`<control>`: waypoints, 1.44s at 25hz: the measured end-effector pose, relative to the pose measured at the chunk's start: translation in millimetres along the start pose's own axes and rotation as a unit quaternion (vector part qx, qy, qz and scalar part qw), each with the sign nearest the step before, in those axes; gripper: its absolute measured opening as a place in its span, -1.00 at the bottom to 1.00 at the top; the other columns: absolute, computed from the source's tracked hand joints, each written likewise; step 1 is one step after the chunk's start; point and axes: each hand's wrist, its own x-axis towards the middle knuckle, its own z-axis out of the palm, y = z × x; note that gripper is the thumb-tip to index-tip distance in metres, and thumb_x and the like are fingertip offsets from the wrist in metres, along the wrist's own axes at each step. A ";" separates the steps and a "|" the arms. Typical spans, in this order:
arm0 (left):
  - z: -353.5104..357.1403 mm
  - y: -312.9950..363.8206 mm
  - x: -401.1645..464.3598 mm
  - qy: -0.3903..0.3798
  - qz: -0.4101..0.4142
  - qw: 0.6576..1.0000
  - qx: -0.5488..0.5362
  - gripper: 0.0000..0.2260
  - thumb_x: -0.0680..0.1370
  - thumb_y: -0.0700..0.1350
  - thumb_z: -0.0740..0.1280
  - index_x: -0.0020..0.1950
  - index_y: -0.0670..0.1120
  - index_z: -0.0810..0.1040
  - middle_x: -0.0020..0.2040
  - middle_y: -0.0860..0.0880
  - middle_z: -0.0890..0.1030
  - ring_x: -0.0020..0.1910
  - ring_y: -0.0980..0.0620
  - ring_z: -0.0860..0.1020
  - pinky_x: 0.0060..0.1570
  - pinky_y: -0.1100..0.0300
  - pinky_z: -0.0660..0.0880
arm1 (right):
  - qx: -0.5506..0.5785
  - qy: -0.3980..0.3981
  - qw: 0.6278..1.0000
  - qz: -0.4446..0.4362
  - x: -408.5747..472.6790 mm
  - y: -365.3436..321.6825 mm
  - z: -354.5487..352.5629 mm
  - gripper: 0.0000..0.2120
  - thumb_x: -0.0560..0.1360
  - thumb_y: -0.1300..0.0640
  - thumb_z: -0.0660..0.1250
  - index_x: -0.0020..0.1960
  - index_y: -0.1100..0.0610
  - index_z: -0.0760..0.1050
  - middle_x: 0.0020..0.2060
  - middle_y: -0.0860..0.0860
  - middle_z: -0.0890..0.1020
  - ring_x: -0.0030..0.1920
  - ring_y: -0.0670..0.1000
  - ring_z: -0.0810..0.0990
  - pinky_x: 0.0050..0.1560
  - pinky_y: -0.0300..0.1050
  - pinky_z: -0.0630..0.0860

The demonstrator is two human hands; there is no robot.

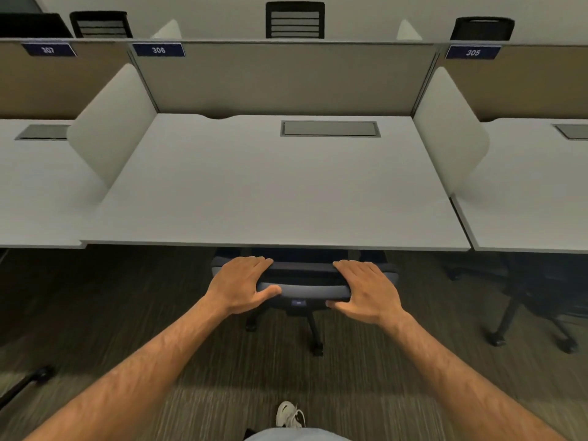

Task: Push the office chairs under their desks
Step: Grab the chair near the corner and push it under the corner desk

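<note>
I have both hands on the top edge of the chair point(302, 281) backrest. My left hand point(243, 283) wraps it from the left, fingers draped over the far side and thumb on the near face; my right hand point(366, 289) mirrors it on the right. Both are grasping the backrest, neither released nor clenched empty. The spread, symmetric hold is there, I judge, so the push runs straight and the castors do not swing the chair aside.

The chair stands centred at the near edge of the tabletop point(270, 192) marked 306 point(158, 50). Its seat is already hidden beneath the top; the backrest sits just short of the edge and the base legs point(313, 332) are out on the carpet point(127, 313). I judge this chair nearly home.

To the right, a second chair point(534, 300) stands at desk 305, its base well out on the carpet; it likely needs pushing in too.
</note>
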 end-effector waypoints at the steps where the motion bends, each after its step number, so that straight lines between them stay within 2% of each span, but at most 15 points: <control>1: -0.5 1.3 -1.1 0.001 -0.007 1.000 -0.004 -0.17 0.51 0.55 -0.08 0.50 0.00 0.40 0.35 0.02 0.56 0.29 0.02 0.53 0.31 0.02 0.46 | 0.015 -0.014 1.000 -0.008 0.3 1.4 -3.4 -0.10 0.45 -0.50 0.21 0.58 0.05 0.25 0.51 0.04 0.41 0.51 0.07 0.35 0.54 0.07 0.18; 4: -6.9 8.8 -15.0 0.020 -0.032 0.999 -0.016 -0.21 0.55 0.50 -0.04 0.56 -0.02 0.32 0.48 -0.03 0.46 0.48 -0.02 0.38 0.52 -0.01 0.24 | 0.094 -0.037 0.994 -0.031 3.6 -1.8 -22.4 -0.19 0.55 -0.41 0.17 0.64 0.02 0.13 0.61 -0.01 0.24 0.62 -0.02 0.09 0.59 -0.03 -0.09; 7: -25.3 22.2 -42.5 0.064 -0.075 0.995 -0.019 -0.21 0.56 0.48 -0.03 0.58 -0.03 0.30 0.53 -0.03 0.41 0.53 0.00 0.31 0.56 0.03 0.10 | 0.121 -0.018 0.989 -0.088 15.0 -21.4 -48.9 -0.33 0.66 -0.27 0.11 0.65 0.03 0.09 0.61 -0.10 0.10 0.59 -0.15 -0.09 0.51 -0.20 -0.27; 9: -42.3 31.1 -68.8 0.099 -0.120 0.988 -0.017 -0.22 0.58 0.47 -0.01 0.60 -0.03 0.26 0.57 -0.03 0.36 0.57 0.01 0.25 0.58 0.03 0.06 | 0.122 -0.011 0.981 -0.147 25.1 -43.4 -64.8 -0.32 0.66 -0.29 0.04 0.66 0.01 0.02 0.64 -0.09 0.01 0.57 -0.22 -0.22 0.53 -0.22 -0.33; 12: -73.9 46.8 -120.5 0.173 -0.211 0.962 -0.033 -0.20 0.57 0.48 -0.01 0.62 -0.03 0.24 0.60 -0.03 0.29 0.61 0.02 0.17 0.60 -0.05 0.05 | 0.118 -0.009 0.963 -0.241 42.9 -84.9 -88.1 -0.28 0.62 -0.40 -0.09 0.66 -0.10 -0.15 0.60 -0.21 -0.21 0.51 -0.31 -0.41 0.58 -0.11 -0.34; 15: -102.8 68.0 -178.8 0.242 -0.290 0.925 -0.042 -0.16 0.55 0.51 -0.05 0.60 -0.06 0.29 0.59 -0.04 0.32 0.60 0.02 0.18 0.59 -0.08 0.06 | 0.139 0.002 0.928 -0.345 48.0 -138.5 -107.1 -0.23 0.56 -0.51 -0.15 0.65 -0.19 -0.19 0.61 -0.22 -0.21 0.55 -0.27 -0.35 0.56 -0.15 -0.36; 18: -122.5 89.9 -238.3 0.275 -0.358 0.892 -0.020 -0.13 0.53 0.52 -0.08 0.59 -0.09 0.30 0.58 -0.07 0.34 0.60 -0.01 0.20 0.59 -0.08 0.06 | 0.155 0.004 0.888 -0.433 39.5 -195.2 -113.2 -0.24 0.57 -0.45 -0.10 0.66 -0.14 -0.12 0.58 -0.26 -0.20 0.54 -0.30 -0.36 0.50 -0.24 -0.40; 22: -119.0 116.2 -335.6 0.297 -0.466 0.833 0.006 -0.10 0.51 0.54 -0.11 0.62 -0.07 0.25 0.60 -0.06 0.29 0.61 0.01 0.15 0.60 -0.03 -0.02 | 0.156 -0.019 0.825 -0.542 5.2 -280.7 -95.8 -0.23 0.60 -0.44 -0.10 0.67 -0.05 -0.09 0.64 -0.14 -0.11 0.61 -0.18 -0.26 0.60 -0.04 -0.24; 25: -111.9 124.7 -399.2 0.324 -0.516 0.793 0.014 -0.10 0.51 0.54 -0.11 0.61 -0.06 0.26 0.60 -0.06 0.29 0.61 0.02 0.15 0.59 -0.01 -0.02 | 0.154 -0.035 0.786 -0.598 -29.7 -340.7 -79.6 -0.25 0.63 -0.39 -0.06 0.67 -0.01 -0.08 0.66 -0.05 -0.05 0.63 -0.10 -0.22 0.63 0.07 -0.18; 29: -109.2 119.2 -476.1 0.334 -0.552 0.763 0.034 -0.12 0.52 0.53 -0.11 0.61 -0.06 0.26 0.61 -0.04 0.28 0.62 0.05 0.12 0.59 0.03 -0.06 | 0.145 -0.059 0.745 -0.648 -71.3 -427.6 -54.6 -0.27 0.66 -0.34 -0.03 0.67 0.01 -0.10 0.66 -0.04 -0.06 0.62 -0.10 -0.25 0.63 0.04 -0.21; 33: -109.1 102.2 -567.7 0.310 -0.585 0.748 0.048 -0.12 0.52 0.53 -0.13 0.64 -0.03 0.18 0.64 -0.03 0.19 0.63 0.08 0.06 0.58 0.10 -0.14 | 0.154 -0.079 0.725 -0.667 -118.8 -521.2 -25.3 -0.24 0.63 -0.39 -0.09 0.67 0.00 -0.15 0.66 -0.04 -0.10 0.62 -0.11 -0.27 0.63 0.06 -0.19; 36: -105.5 89.8 -632.9 0.290 -0.603 0.740 0.065 -0.11 0.51 0.55 -0.16 0.65 -0.01 0.13 0.65 -0.01 0.14 0.63 0.07 0.03 0.60 0.02 -0.11 | 0.158 -0.096 0.714 -0.675 -153.8 -587.7 -2.2 -0.24 0.62 -0.40 -0.10 0.67 -0.02 -0.17 0.66 -0.04 -0.13 0.61 -0.13 -0.28 0.63 0.06 -0.19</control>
